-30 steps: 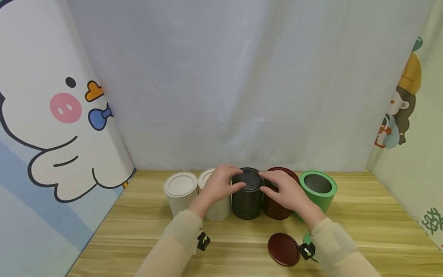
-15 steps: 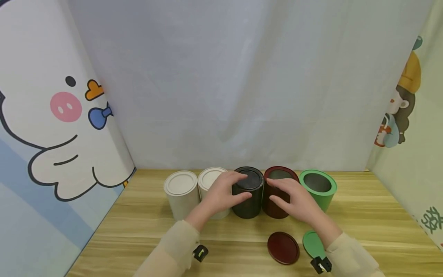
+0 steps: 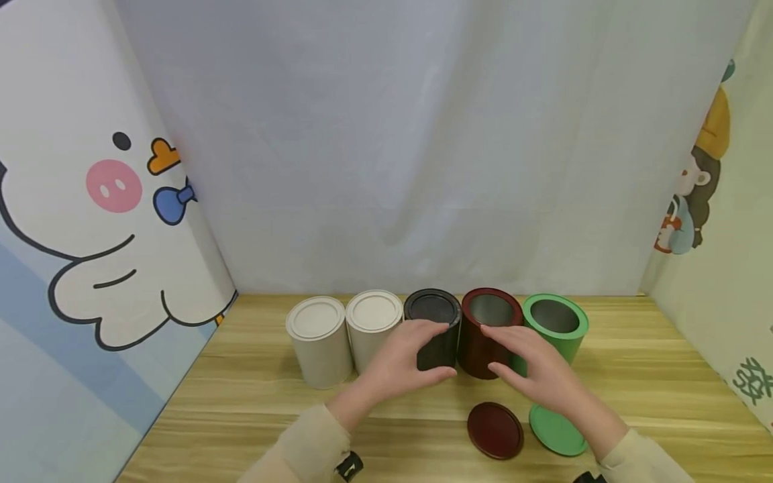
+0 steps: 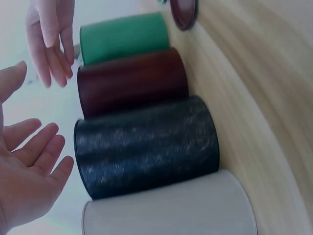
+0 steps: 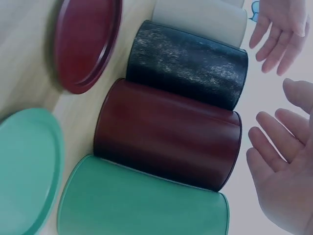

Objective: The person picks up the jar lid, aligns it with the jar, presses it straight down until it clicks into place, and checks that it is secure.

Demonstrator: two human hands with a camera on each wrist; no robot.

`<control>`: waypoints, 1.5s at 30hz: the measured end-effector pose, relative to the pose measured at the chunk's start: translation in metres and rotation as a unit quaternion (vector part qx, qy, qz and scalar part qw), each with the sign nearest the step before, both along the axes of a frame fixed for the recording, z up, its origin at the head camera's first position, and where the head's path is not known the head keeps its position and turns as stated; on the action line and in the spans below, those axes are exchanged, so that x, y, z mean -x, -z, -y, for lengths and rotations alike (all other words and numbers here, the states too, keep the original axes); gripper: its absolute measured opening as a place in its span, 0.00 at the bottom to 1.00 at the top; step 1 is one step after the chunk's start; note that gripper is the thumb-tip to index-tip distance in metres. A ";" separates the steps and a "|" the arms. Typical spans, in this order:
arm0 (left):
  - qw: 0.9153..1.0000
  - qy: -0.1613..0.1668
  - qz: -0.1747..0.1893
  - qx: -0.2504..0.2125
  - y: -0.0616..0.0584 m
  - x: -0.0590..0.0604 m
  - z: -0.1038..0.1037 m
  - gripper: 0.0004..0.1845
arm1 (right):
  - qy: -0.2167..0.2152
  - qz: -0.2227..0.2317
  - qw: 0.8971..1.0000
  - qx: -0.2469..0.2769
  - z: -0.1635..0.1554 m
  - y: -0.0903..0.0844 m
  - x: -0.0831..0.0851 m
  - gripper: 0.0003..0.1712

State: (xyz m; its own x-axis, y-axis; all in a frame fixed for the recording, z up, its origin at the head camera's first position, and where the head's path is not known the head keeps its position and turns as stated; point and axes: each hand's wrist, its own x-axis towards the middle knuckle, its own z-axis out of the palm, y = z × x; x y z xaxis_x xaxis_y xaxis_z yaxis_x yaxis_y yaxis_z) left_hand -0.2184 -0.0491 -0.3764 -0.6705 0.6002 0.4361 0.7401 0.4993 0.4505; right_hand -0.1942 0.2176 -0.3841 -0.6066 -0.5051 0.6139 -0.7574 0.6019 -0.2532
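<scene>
My left hand [image 3: 401, 362] is held with its fingers relaxed and thumb apart, holding nothing, and overlaps the front of the black can [image 3: 431, 308] in the head view. That can has a black lid on top. Toward the right, my right hand [image 3: 537, 365] hovers with parted fingers in front of the dark red can [image 3: 477, 352], also holding nothing. Both wrist views show space between the palms and the cans. The dark red can and the green can [image 3: 564, 345] have no lids, their grey insides showing. A dark red lid [image 3: 495, 431] and a green lid [image 3: 558, 429] lie flat on the table.
Two white cans, the outer white can [image 3: 319, 359] and the inner white can [image 3: 374, 312], stand lidded at the left of the row. The wooden table [image 3: 241, 402] ends at a grey curtain [image 3: 362, 168] behind. Printed cloth hangs at both sides.
Both hands have drawn back from the black can's top toward the front, the right one also moving rightward. The black lid stays on its can. More of the green lid now shows.
</scene>
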 end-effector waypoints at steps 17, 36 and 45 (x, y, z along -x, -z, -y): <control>0.999 0.036 -0.010 0.014 0.047 -0.020 -0.023 0.35 | 0.005 0.011 1.000 -0.016 -0.017 0.029 -0.024 0.40; 0.992 0.042 -0.019 0.120 0.083 -0.027 -0.041 0.39 | -0.007 0.040 0.997 -0.072 -0.038 0.063 -0.029 0.38; 0.990 0.037 -0.007 0.133 0.090 -0.028 -0.045 0.40 | -0.032 0.058 0.993 -0.102 -0.046 0.076 -0.026 0.40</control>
State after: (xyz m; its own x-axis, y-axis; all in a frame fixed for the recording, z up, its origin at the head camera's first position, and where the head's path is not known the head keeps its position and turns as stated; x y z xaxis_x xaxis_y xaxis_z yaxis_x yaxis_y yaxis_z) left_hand -0.1903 -0.0041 -0.4663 -0.6158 0.7421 0.2648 0.7841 0.5440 0.2987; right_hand -0.1677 0.2632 -0.4605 -0.6305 -0.6507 0.4232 -0.7680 0.6019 -0.2188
